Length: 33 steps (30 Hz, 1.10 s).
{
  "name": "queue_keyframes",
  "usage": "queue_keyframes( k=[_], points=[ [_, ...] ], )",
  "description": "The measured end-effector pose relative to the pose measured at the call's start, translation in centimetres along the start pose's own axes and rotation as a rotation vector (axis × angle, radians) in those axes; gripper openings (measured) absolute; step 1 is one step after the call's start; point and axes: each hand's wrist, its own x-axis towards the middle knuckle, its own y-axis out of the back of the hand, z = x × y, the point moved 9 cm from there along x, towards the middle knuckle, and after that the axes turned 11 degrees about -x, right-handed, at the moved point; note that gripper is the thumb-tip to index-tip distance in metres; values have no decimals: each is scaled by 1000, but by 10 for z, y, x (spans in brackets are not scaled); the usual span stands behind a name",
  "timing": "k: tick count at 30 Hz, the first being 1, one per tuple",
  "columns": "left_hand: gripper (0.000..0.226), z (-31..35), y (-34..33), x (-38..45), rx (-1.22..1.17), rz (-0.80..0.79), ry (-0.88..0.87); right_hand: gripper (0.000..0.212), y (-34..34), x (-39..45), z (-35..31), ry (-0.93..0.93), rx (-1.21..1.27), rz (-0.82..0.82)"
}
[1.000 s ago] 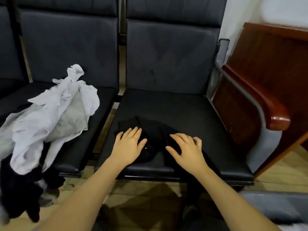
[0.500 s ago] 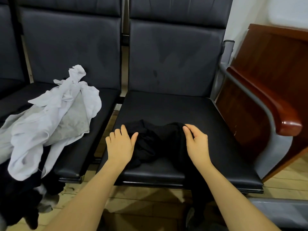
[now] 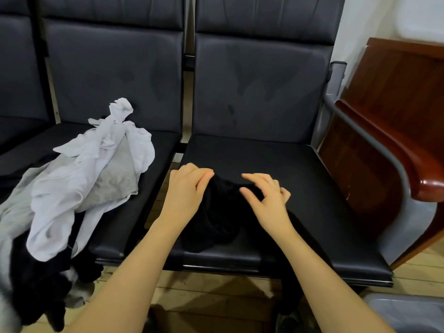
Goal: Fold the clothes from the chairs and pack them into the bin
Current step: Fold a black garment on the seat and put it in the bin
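Note:
A crumpled black garment [image 3: 217, 219] lies on the front half of the right black chair seat [image 3: 300, 169]; part of it hangs over the front edge under my right forearm. My left hand [image 3: 186, 192] rests at the garment's left far corner, fingers curled onto its edge. To the right, my right hand [image 3: 268, 197] hovers over the cloth with thumb and fingers spread. The grey bin [image 3: 408, 311] shows only as a corner at the bottom right.
A heap of white and grey clothes [image 3: 96, 179] covers the left chair seat, with dark clothes [image 3: 36, 280] spilling off its front toward the wooden floor [image 3: 216, 296]. A red-brown wooden armrest [image 3: 396, 159] and panel flank the right chair.
Both hands have moved farther back along the black garment and drawn closer together. My left fingers went from flat to curled on the cloth edge; the right hand lifted and spread.

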Motion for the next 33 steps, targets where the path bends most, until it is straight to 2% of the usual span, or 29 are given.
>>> queue_keyframes(
  k=[2, 4, 10, 12, 14, 15, 17, 19, 20, 21, 23, 25, 27, 29, 30, 32, 33],
  points=[
    [28, 16, 5, 3, -10, 12, -78, 34, -8, -1, -17, 19, 121, -105],
    [29, 24, 12, 4, -59, 32, -83, 37, -16, 0, -29, 15, 237, -165],
    [14, 19, 27, 10, -260, 51, 96, 24, -27, -2, -53, -51, 649, -207],
    [18, 19, 27, 11, -325, 29, 138, 17, -29, -3, -57, -51, 609, -189],
    [21, 21, 26, 13, -366, 12, 142, 10, -25, -2, -52, -60, 533, -106],
    [24, 20, 25, 13, -392, 6, 148, 13, -20, 0, -48, -81, 543, -58],
    [29, 19, 23, 15, -458, -7, 164, 34, -11, 3, -45, -95, 589, -40],
    [33, 23, 21, 16, -522, -25, 157, 55, -9, 6, -53, -3, 564, -131],
    [35, 26, 21, 17, -540, -32, 146, 59, -11, 7, -56, 31, 541, -188],
    [37, 29, 22, 18, -546, -31, 133, 57, -13, 8, -58, 46, 535, -229],
    [40, 29, 26, 19, -533, -7, 113, 39, -12, 10, -63, 48, 587, -252],
    [37, 24, 28, 18, -558, 35, 135, 16, -3, 11, -66, 43, 661, -197],
    [28, 10, 21, 13, -615, 61, 231, 12, 9, 13, -58, -9, 717, -98],
    [18, -9, 0, 1, -602, -15, 386, 10, 21, 14, -31, -129, 760, 26],
    [21, -18, -16, -7, -540, -119, 451, 10, 26, 13, -15, -183, 751, 71],
    [37, -26, -46, -28, -345, -375, 477, 19, 33, 7, 12, -246, 669, 103],
    [43, -27, -55, -37, -253, -450, 456, 25, 35, 3, 24, -260, 616, 94]
  ],
)
